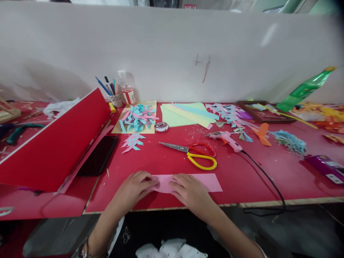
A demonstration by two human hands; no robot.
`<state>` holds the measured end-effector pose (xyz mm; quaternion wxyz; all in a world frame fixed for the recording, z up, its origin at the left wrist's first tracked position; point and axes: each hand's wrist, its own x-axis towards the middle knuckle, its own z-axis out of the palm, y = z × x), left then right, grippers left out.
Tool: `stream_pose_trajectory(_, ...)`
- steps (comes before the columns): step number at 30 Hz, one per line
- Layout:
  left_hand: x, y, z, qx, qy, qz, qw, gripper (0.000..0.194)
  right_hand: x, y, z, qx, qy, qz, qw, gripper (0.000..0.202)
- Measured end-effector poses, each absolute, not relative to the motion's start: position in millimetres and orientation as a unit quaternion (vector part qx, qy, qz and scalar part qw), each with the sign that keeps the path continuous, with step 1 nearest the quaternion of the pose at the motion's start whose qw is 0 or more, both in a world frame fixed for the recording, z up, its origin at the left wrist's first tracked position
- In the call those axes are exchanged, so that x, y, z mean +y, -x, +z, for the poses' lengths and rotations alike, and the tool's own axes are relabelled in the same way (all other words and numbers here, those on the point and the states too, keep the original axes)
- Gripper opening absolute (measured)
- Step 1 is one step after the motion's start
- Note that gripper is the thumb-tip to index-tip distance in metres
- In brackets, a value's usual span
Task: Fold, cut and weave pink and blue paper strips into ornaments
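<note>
A long strip of pink paper [212, 182] lies near the front edge of the red table. My left hand [138, 184] is closed on its left end, thumb and forefinger together at the paper, which lifts slightly there. Across the middle of the strip rests my right hand [189, 190], its fingers and thumb apart and laid on the paper. Just beyond the hands is a pair of scissors [192, 152] with one red and one yellow handle, blades pointing left. A pink glue gun [227, 139] lies to the right of them.
A red board [61, 143] leans at the left beside a black phone [99, 157]. Cut paper strips [137, 118], coloured sheets [177, 116] and a round tin [161, 127] lie further back. The glue gun's cord [266, 175] runs off the table's front edge. A green bottle [303, 91] tilts at right.
</note>
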<state>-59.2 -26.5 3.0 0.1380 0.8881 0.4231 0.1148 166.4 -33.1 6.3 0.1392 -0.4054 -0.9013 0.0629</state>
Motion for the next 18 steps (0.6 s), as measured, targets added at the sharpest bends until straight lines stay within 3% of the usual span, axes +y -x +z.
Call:
stream_pose_trajectory(3, -28.6, 63.7, -1.4, 0.418, -0.888, 0.129, 0.143, 0.028, -36.6, -159.6, 9.9, -0.892, 0.417, 0.089, 0.149, 0.033)
stream_pose_trajectory(8, -31.2, 73.7, -4.9, 0.426, -0.868, 0.172, 0.190, 0.027, -37.6, -143.8, 13.1, -0.887, 0.418, 0.132, 0.143, 0.024)
stream_pose_trajectory(13, -35.2, 87.8, 1.3, 0.431, -0.867, 0.163, 0.191, 0.028, -34.4, -142.5, 14.5, -0.889, 0.403, 0.158, 0.146, 0.033)
stream_pose_trajectory(18, -39.2, 94.8, 2.2, 0.478, -0.830, 0.195, 0.212, 0.024, -33.8, -143.1, 9.9, -0.890, 0.410, 0.119, 0.158, 0.012)
